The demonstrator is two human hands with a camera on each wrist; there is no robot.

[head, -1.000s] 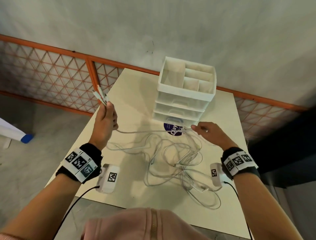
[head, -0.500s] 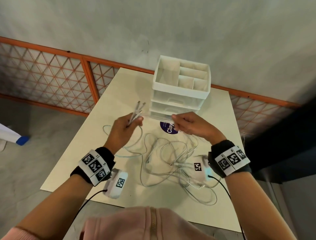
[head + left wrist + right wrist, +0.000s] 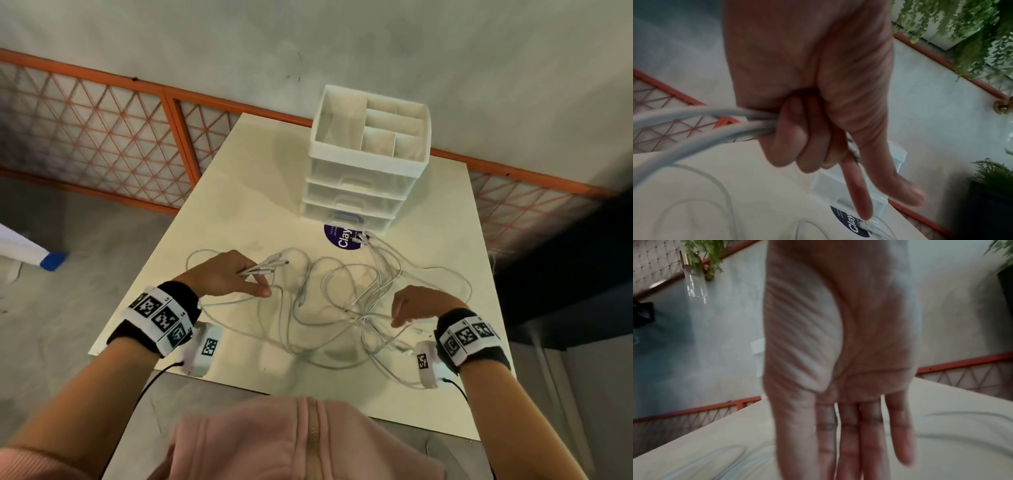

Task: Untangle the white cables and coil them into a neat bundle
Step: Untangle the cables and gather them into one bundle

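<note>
Several white cables [image 3: 342, 308] lie in a loose tangle across the middle of the cream table [image 3: 239, 192]. My left hand [image 3: 253, 277] hovers low over the tangle's left side and grips a bunch of cable ends [image 3: 270, 267] that point right. In the left wrist view its fingers [image 3: 797, 146] curl round the cables [image 3: 694, 123], with forefinger and thumb stretched out. My right hand [image 3: 407, 311] hangs over the right part of the tangle. Seen from the right wrist, its fingers [image 3: 849, 426] are straight and hold nothing.
A white drawer organizer [image 3: 370, 164] with an open divided top stands at the table's far side. A round purple sticker [image 3: 342, 236] lies in front of it, under some cable ends. An orange lattice fence [image 3: 102, 137] runs behind the table.
My left hand came down and rightward with the cable ends. My right hand let go of the cable by the drawers and drew back to the near right of the tangle.
</note>
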